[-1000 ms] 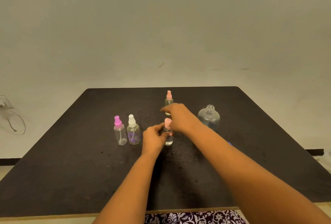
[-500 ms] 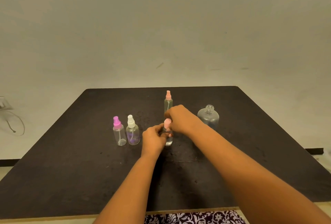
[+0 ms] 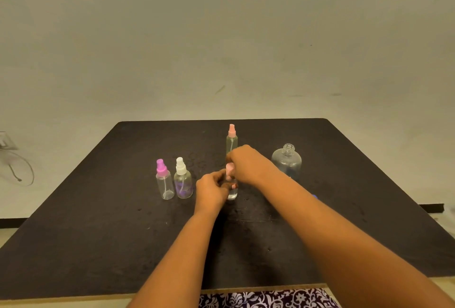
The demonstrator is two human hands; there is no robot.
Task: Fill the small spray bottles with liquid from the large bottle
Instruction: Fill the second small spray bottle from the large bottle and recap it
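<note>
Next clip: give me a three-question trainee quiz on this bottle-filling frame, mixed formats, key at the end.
1. True or false: the large bottle has its cap on.
2. How many small spray bottles stand on the table?
A) two B) four C) six
3. Fill in: the right hand grips the ____ sprayer top of the bottle that the left hand steadies.

Key: 1 false, its neck is open. 2 B. 3 pink.

Left hand [image 3: 211, 191] grips small bottle [image 3: 232, 192] mid-table [image 3: 86, 221]; right hand [image 3: 248, 165] pinches its pink cap [image 3: 230, 168]. Open large bottle [image 3: 286, 161] right, three spray bottles [image 3: 183, 181] behind/left.
</note>
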